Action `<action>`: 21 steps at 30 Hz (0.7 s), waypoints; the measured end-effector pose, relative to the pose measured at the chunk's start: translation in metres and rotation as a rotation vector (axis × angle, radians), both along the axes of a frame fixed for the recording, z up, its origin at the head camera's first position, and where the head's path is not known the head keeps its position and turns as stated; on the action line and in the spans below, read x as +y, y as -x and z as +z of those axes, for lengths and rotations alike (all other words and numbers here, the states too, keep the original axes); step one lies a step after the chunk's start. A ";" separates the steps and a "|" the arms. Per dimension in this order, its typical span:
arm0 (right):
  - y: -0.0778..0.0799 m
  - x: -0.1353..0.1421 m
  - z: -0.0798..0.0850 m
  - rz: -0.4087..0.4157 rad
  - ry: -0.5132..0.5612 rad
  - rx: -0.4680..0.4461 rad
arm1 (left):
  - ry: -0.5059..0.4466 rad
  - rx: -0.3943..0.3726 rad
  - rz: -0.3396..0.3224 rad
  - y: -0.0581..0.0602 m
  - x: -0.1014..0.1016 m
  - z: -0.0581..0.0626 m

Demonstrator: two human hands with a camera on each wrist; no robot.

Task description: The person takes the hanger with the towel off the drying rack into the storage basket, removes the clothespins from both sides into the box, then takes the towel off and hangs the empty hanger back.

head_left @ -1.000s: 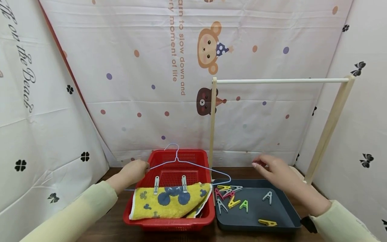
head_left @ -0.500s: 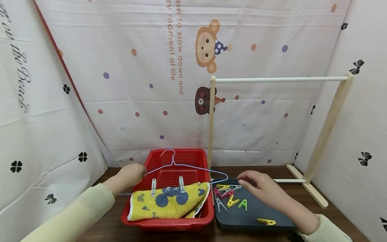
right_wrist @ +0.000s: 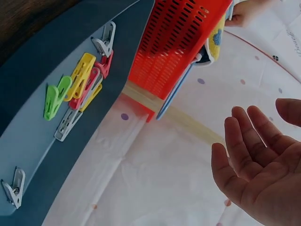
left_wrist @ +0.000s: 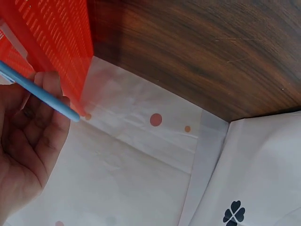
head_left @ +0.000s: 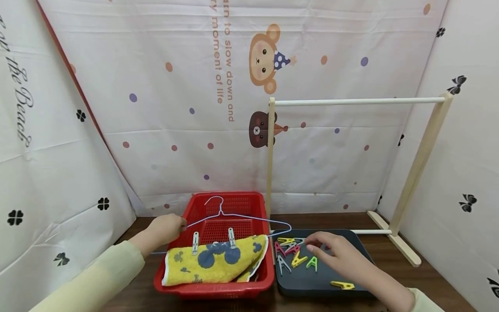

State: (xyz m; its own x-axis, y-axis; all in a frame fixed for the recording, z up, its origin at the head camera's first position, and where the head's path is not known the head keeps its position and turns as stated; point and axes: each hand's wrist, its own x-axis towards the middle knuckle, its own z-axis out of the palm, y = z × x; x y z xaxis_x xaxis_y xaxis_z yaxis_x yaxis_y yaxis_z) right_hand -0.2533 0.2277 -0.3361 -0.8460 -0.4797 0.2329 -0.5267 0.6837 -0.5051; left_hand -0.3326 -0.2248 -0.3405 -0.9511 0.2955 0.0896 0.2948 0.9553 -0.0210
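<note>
My left hand [head_left: 165,229] grips the left side of a light blue wire clothes hanger [head_left: 220,211]; the left wrist view shows its blue bar [left_wrist: 44,95] between curled fingers. From the hanger hangs a yellow towel [head_left: 181,265] with blue mouse-head shapes, fastened by two pale clothespins [head_left: 231,238]. The towel overlaps the front of a red basket [head_left: 234,289]. My right hand [head_left: 339,251] hovers over a dark grey tray [head_left: 308,284], palm empty and fingers relaxed in the right wrist view. Close to its fingertips lie several clothespins in yellow, pink, grey and green [head_left: 312,263].
Behind the tray stands a wooden rack with a white top rail [head_left: 358,102] and a right post [head_left: 422,160]. Its foot [head_left: 405,250] rests on the dark wood table [head_left: 429,286]. Printed white cloth [head_left: 175,108] encloses the back and sides. A single yellow clothespin [head_left: 342,285] lies near the tray's front.
My right hand has moved left and down, from the tray's right side to near the group of clothespins. The hanger has sunk a little in my left hand.
</note>
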 end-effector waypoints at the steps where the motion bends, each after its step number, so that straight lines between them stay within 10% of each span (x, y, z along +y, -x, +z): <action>1: 0.000 0.000 0.000 0.000 0.001 0.001 | 0.003 0.006 -0.004 0.000 0.000 0.000; 21: 0.002 0.003 -0.003 -0.042 0.010 -0.062 | 0.040 0.054 -0.003 0.001 -0.002 0.000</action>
State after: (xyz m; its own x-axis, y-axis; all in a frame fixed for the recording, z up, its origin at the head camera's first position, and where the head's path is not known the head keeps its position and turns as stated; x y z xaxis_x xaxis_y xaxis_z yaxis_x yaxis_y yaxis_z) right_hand -0.2548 0.2307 -0.3389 -0.8785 -0.4411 0.1836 -0.4647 0.6994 -0.5431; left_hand -0.3333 -0.2271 -0.3400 -0.9444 0.3026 0.1290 0.2950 0.9526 -0.0747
